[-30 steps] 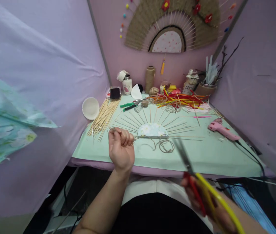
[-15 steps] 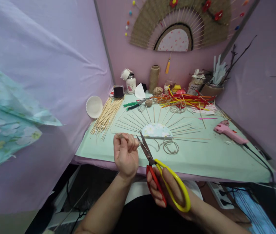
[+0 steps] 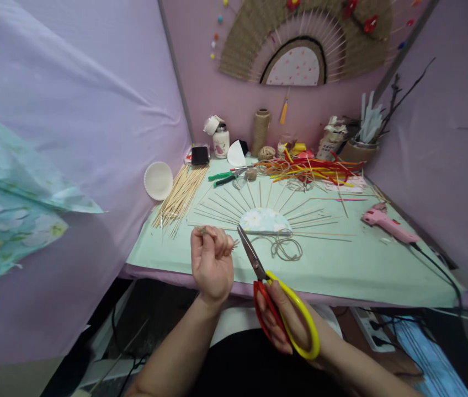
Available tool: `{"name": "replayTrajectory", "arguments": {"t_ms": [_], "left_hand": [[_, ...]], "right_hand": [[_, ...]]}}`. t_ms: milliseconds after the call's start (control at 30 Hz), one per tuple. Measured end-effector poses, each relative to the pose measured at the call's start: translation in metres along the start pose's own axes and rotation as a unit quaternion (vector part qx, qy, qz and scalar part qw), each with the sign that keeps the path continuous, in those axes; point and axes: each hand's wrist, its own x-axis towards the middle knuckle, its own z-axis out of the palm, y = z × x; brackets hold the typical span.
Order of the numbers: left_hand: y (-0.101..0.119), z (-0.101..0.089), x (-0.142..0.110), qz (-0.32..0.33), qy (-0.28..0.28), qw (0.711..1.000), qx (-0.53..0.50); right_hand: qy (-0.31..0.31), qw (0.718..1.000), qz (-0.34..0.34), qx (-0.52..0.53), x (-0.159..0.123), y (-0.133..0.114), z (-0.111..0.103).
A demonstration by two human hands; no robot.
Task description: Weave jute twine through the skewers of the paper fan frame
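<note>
My left hand (image 3: 213, 259) is closed above the table's front part, with short ends of brown twine (image 3: 235, 243) poking out past its fingers. In my right hand (image 3: 277, 317) are scissors (image 3: 254, 259) with one red and one yellow handle. Their blades are together, pointing up and left beside the left hand. Beyond the blades lies a half-round piece of floral fabric (image 3: 265, 219) with thin sticks fanning out from it. A loose coil of twine (image 3: 287, 249) rests just in front of that fan.
Bamboo sticks (image 3: 182, 198) lie in a pile at the left, beside a white bowl (image 3: 158, 181). Green-handled pliers (image 3: 221, 176) sit at the back. A pink glue gun (image 3: 389, 225) with a black cord is at right. Red and yellow strips (image 3: 317, 168) cover the back right.
The scissor blades have closed, and the right hand has shifted slightly right. The twine between the blades has parted, leaving short ends at my left hand.
</note>
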Motion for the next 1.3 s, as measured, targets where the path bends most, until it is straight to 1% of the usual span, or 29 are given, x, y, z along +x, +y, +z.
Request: {"name": "replayTrajectory", "arguments": {"t_ms": [67, 100, 133, 167, 200, 233, 267, 333, 367, 400, 433, 467, 533, 600, 767, 800, 867, 933, 967, 1000, 1033, 1067, 1100, 1133, 1167, 1200, 1233, 1300], "left_hand": [[0.002, -0.002, 0.002, 0.004, 0.005, 1.000, 0.007], [0.003, -0.004, 0.004, 0.005, 0.010, 1.000, 0.013], [0.003, -0.006, 0.005, 0.003, 0.018, 1.000, 0.018], [0.004, -0.008, 0.007, -0.002, 0.028, 0.999, 0.024], [0.004, -0.010, 0.008, -0.010, 0.039, 0.999, 0.030], [0.003, -0.013, 0.009, -0.023, 0.050, 0.998, 0.034], [0.002, -0.015, 0.011, -0.035, 0.060, 0.997, 0.037], [-0.002, -0.017, 0.012, -0.062, 0.071, 0.995, 0.041], [-0.003, -0.018, 0.012, -0.072, 0.074, 0.994, 0.042], [-0.005, -0.018, 0.012, -0.081, 0.075, 0.993, 0.043], [-0.007, -0.018, 0.012, -0.087, 0.074, 0.992, 0.044], [-0.008, -0.018, 0.011, -0.092, 0.074, 0.992, 0.045], [-0.008, -0.017, 0.011, -0.097, 0.071, 0.992, 0.047], [-0.008, -0.016, 0.010, -0.099, 0.070, 0.991, 0.049], [-0.008, -0.017, 0.011, -0.100, 0.077, 0.991, 0.051], [-0.008, -0.017, 0.011, -0.103, 0.078, 0.990, 0.052], [-0.009, -0.019, 0.011, -0.113, 0.080, 0.989, 0.053], [-0.009, -0.021, 0.011, -0.120, 0.083, 0.988, 0.052], [-0.010, -0.021, 0.011, -0.123, 0.085, 0.988, 0.050], [-0.011, -0.022, 0.011, -0.126, 0.086, 0.987, 0.046], [-0.011, -0.022, 0.010, -0.132, 0.087, 0.987, 0.042], [-0.012, -0.022, 0.010, -0.139, 0.089, 0.986, 0.038], [-0.013, -0.022, 0.009, -0.148, 0.089, 0.984, 0.035], [-0.013, -0.022, 0.007, -0.155, 0.090, 0.983, 0.033], [-0.014, -0.022, 0.006, -0.161, 0.089, 0.982, 0.032], [-0.014, -0.022, 0.005, -0.166, 0.089, 0.982, 0.032], [-0.014, -0.022, 0.004, -0.170, 0.089, 0.981, 0.031], [-0.013, -0.024, 0.003, -0.176, 0.091, 0.980, 0.030]], "right_hand": [[0.019, 0.997, -0.016, -0.070, -0.006, -0.005, -0.015], [0.049, 0.992, -0.028, -0.115, -0.010, -0.009, -0.026], [0.094, 0.980, -0.042, -0.168, -0.016, -0.015, -0.039], [0.158, 0.960, -0.060, -0.222, -0.022, -0.022, -0.054], [0.226, 0.929, -0.078, -0.281, -0.029, -0.029, -0.071], [0.295, 0.885, -0.091, -0.348, -0.037, -0.037, -0.088], [0.366, 0.829, -0.096, -0.412, -0.045, -0.044, -0.105], [0.463, 0.722, -0.065, -0.510, -0.061, -0.054, -0.137], [0.493, 0.677, -0.042, -0.545, -0.069, -0.056, -0.151], [0.509, 0.644, -0.014, -0.571, -0.077, -0.058, -0.163], [0.516, 0.619, 0.014, -0.591, -0.083, -0.058, -0.174], [0.517, 0.603, 0.040, -0.607, -0.088, -0.057, -0.183], [0.504, 0.587, 0.081, -0.628, -0.093, -0.054, -0.195], [0.490, 0.581, 0.099, -0.642, -0.091, -0.052, -0.202], [0.471, 0.567, 0.094, -0.668, -0.072, -0.057, -0.211], [0.464, 0.561, 0.090, -0.680, -0.067, -0.059, -0.212], [0.450, 0.533, 0.056, -0.714, -0.058, -0.064, -0.212], [0.451, 0.495, -0.026, -0.743, -0.047, -0.069, -0.207], [0.449, 0.484, -0.082, -0.747, -0.040, -0.071, -0.201], [0.435, 0.487, -0.143, -0.744, -0.033, -0.073, -0.192], [0.410, 0.501, -0.202, -0.734, -0.024, -0.075, -0.181], [0.370, 0.523, -0.255, -0.724, -0.013, -0.076, -0.168], [0.315, 0.548, -0.293, -0.718, -0.002, -0.076, -0.153], [0.262, 0.561, -0.322, -0.717, 0.010, -0.075, -0.138], [0.215, 0.563, -0.338, -0.723, 0.023, -0.074, -0.122], [0.186, 0.555, -0.342, -0.735, 0.035, -0.072, -0.108], [0.168, 0.540, -0.345, -0.749, 0.046, -0.070, -0.095], [0.137, 0.510, -0.334, -0.781, 0.066, -0.067, -0.077]]}}
